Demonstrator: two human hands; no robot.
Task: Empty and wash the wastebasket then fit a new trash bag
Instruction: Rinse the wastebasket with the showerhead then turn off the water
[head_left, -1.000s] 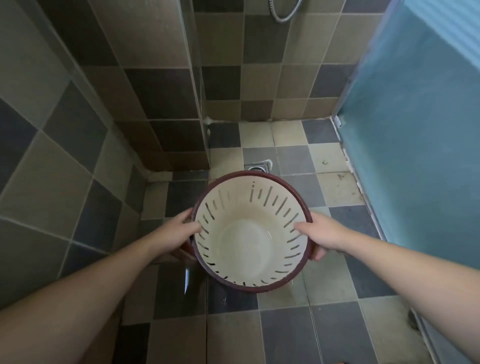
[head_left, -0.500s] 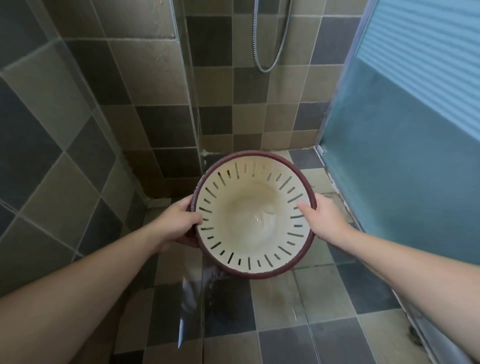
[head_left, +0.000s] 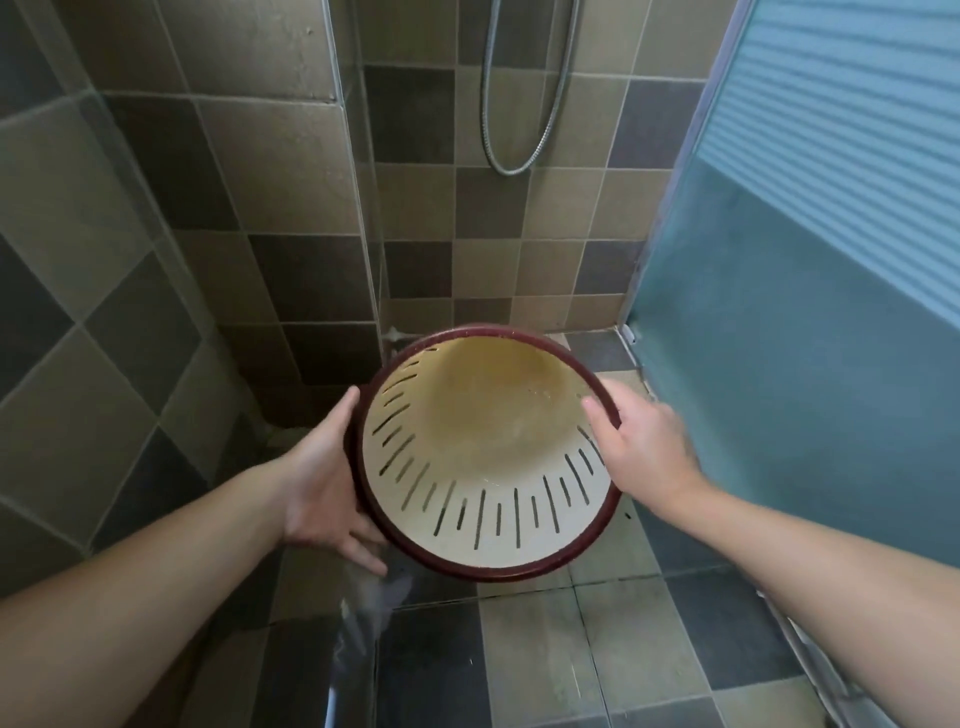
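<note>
Here, in the head view, the wastebasket (head_left: 488, 457) sits at the centre of the frame, held in the air above the tiled floor (head_left: 545, 654) and tilted so its cream, slotted inside faces the camera. The left hand (head_left: 322, 483) cups the dark red rim from the outside at the basket's left edge, palm against the wall, thumb up along the rim, fingers spread and reaching beneath the lower left. The right hand (head_left: 641, 447) lies over the right rim, its fingers loosely curled, tips just inside the mouth; it is blurred, so how firmly it grips is unclear. A shower hose (head_left: 519, 104) loops at the upper centre, and a blue door (head_left: 805, 312) fills the right side.
</note>
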